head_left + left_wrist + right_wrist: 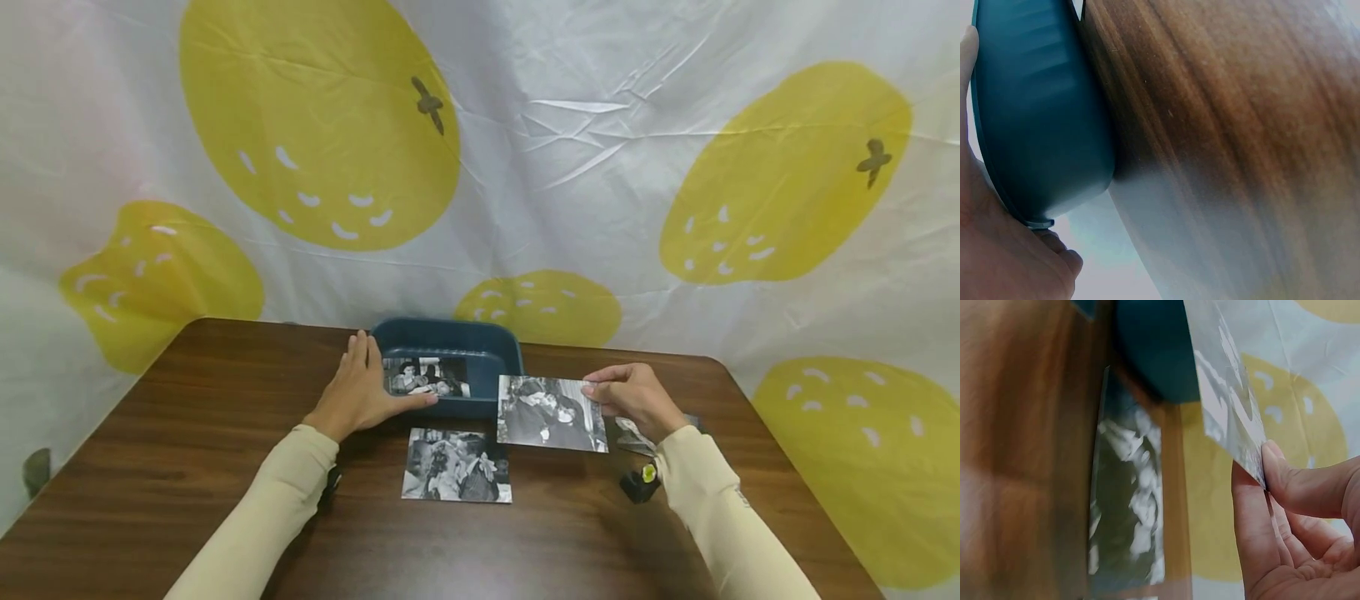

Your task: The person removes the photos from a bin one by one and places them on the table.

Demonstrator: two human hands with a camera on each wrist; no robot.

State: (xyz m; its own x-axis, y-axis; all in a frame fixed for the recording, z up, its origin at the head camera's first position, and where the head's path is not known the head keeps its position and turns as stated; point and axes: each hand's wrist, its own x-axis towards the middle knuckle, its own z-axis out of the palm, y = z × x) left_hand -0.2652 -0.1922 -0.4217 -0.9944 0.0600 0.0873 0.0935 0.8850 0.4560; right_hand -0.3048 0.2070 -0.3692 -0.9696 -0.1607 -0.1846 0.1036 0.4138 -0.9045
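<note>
Between thumb and fingers, my right hand (637, 398) pinches the right edge of a black-and-white photo (551, 414), raised and tilted near the tray's front right corner. My left hand (365, 392) rests at the left end of a dark teal tray (450, 408), its thumb along the front rim and its fingers stretched out; the left wrist view shows it against the tray's wall (1041, 119). Another photo (425, 377) lies inside the tray. On the table in front is a third photo (456, 467). A glossy photo (1129, 506) lies beneath my right hand, partly hidden in the head view.
The brown wooden table (172, 442) reaches back to a white curtain (555, 167) printed with yellow fruit, close behind the tray. A black strap with a small yellow-green patch (647, 475) shows at the right wrist.
</note>
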